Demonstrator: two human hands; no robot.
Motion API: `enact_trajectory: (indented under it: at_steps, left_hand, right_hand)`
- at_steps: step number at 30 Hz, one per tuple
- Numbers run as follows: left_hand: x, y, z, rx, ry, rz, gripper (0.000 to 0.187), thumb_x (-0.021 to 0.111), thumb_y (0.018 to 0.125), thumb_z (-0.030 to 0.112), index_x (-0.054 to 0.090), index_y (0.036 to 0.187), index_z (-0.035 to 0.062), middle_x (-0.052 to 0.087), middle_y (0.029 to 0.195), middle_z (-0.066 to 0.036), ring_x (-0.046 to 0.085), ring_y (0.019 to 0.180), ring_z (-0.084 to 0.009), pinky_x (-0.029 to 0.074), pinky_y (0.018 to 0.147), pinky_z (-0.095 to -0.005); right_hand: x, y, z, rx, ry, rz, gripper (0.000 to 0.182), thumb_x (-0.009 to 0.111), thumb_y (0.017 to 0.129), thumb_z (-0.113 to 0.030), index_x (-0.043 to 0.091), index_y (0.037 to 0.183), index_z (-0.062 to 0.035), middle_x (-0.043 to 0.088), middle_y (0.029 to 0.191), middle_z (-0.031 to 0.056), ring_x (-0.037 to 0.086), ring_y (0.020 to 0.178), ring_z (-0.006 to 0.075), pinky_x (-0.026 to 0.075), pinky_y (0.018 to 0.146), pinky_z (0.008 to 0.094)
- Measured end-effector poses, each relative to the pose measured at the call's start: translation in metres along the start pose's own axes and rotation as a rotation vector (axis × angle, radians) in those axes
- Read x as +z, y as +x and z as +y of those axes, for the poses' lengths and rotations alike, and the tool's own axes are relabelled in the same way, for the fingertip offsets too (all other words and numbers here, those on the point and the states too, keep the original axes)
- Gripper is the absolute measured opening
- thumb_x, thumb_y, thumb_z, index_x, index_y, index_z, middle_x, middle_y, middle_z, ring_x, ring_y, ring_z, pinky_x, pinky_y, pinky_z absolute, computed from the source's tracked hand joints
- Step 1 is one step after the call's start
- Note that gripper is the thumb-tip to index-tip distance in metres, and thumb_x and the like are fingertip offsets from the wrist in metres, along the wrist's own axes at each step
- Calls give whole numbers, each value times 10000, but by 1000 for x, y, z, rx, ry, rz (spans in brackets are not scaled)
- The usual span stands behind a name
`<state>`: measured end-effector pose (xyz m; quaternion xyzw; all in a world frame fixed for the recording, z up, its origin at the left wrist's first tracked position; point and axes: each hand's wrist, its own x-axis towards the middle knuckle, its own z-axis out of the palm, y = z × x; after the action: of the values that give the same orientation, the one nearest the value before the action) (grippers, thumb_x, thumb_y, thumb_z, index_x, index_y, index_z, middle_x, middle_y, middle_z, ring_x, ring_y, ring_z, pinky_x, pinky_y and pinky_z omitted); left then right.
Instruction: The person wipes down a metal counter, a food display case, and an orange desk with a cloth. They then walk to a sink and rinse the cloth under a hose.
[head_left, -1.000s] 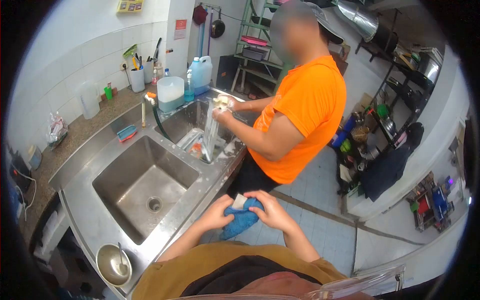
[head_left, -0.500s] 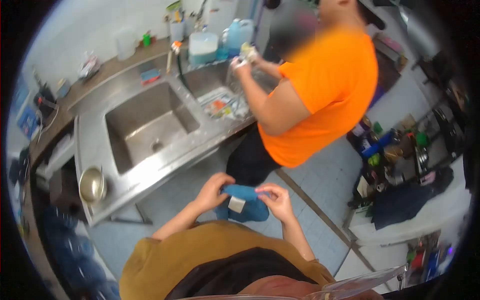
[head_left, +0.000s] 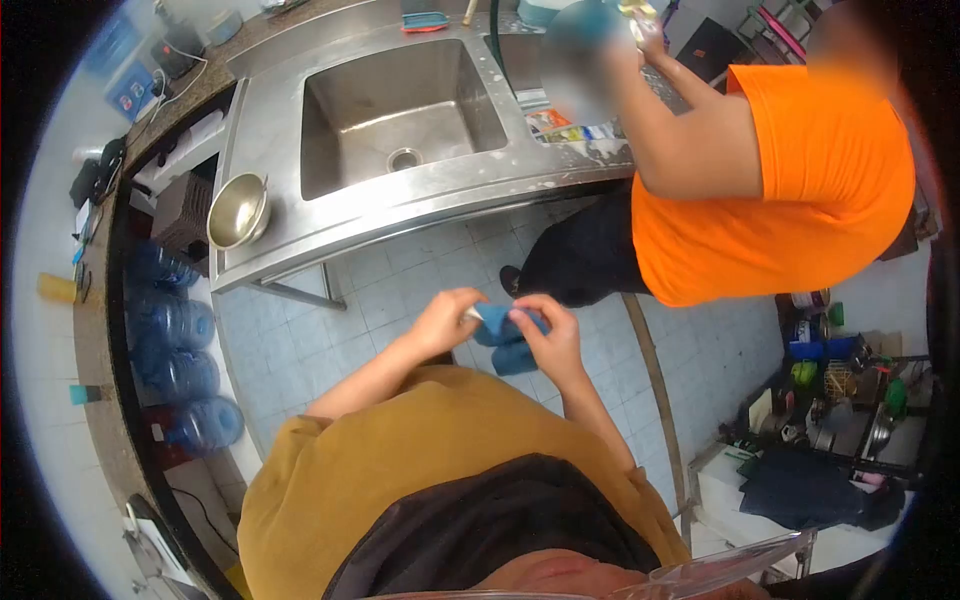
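Observation:
A blue cloth (head_left: pixel 497 328) hangs between my two hands in front of my body, its lower part dropping below my right fingers. My left hand (head_left: pixel 448 325) pinches the cloth's left end, where a bit of the white label (head_left: pixel 472 314) shows by the fingertips. With thumb and fingers, my right hand (head_left: pixel 550 340) grips the upper right edge. What kind of cloth item it is, I cannot make out.
Ahead is a steel sink counter (head_left: pixel 285 235) with a metal bowl (head_left: pixel 238 212) at its left corner. A person in an orange shirt (head_left: pixel 770 210) works at the right basin. Several water jugs (head_left: pixel 205 425) stand lower left; cluttered shelves (head_left: pixel 830 380) are at the right.
My view has tilted downward and turned, so the sink and person sit higher and further right. The cloth is now bunched closer between my hands, its label shifted to my left fingertips.

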<state>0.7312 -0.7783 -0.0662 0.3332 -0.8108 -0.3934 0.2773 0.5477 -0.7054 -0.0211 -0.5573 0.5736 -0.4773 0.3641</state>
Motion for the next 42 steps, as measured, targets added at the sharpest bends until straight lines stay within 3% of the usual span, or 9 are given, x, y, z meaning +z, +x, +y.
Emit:
enact_trajectory:
  at_steps: [3,8,13,19,23,26,31,34,42]
  left_hand:
    - [-10,-7,-16,-235,-245,-19,239,616,704,-5,625,942,20,644,854,-127,633,775,-237,480,678,-322]
    - [-24,-7,-23,-63,-287,-33,197,699,710,70,604,877,25,636,856,-99,613,810,-192,465,703,-315]
    - [-42,-7,-69,-17,-48,-291,280,765,708,196,623,879,26,641,876,-106,613,827,-225,465,714,-326]
    - [-40,-37,-210,-545,-172,-378,312,767,685,311,667,869,81,625,792,-127,595,777,-313,465,699,-378]
    - [-45,-46,-262,-625,114,-81,253,739,692,253,679,859,74,649,821,-129,600,817,-323,454,771,-403]
    - [-48,-29,-252,-649,588,205,251,692,708,193,670,908,43,650,936,-167,596,897,-352,441,825,-432]
    - [-24,-14,-285,-817,290,509,364,634,757,180,611,1075,6,605,1077,-230,526,1039,-422,407,902,-457]
    - [11,-27,-371,-1156,49,274,334,596,824,196,607,1116,35,572,1171,-226,516,1123,-362,376,961,-409]
    - [17,29,-369,-1120,248,181,332,589,832,205,605,1112,27,577,1158,-230,525,1099,-371,388,945,-414]
  right_hand:
    - [-2,12,-25,107,-302,-242,316,744,738,-273,671,964,-65,639,772,107,608,646,224,461,607,309]
    - [2,25,0,54,-422,-611,257,726,725,-239,689,930,-87,634,806,160,606,677,334,451,590,384]
    - [20,49,0,-115,-223,-391,128,683,751,-72,676,871,-29,557,739,108,554,695,267,434,609,337]
    - [41,74,97,-59,-251,-118,149,713,756,-85,666,859,12,539,855,90,545,837,236,445,688,310]
    - [53,92,192,137,-474,-127,176,683,822,-151,637,886,6,540,909,94,533,854,222,481,733,331]
    - [73,140,196,1016,159,13,261,625,884,-221,600,1038,-12,557,961,89,536,839,232,509,708,391]
    - [99,195,281,896,948,-15,473,586,899,-263,431,1308,-80,529,1197,191,568,1035,343,511,829,504]
    - [108,234,246,911,762,-89,474,474,924,-378,477,1303,-93,502,1321,110,488,1198,275,414,973,489]
    - [130,236,281,660,-99,-83,478,495,899,-385,499,1281,-98,523,1281,119,508,1158,289,425,938,497]
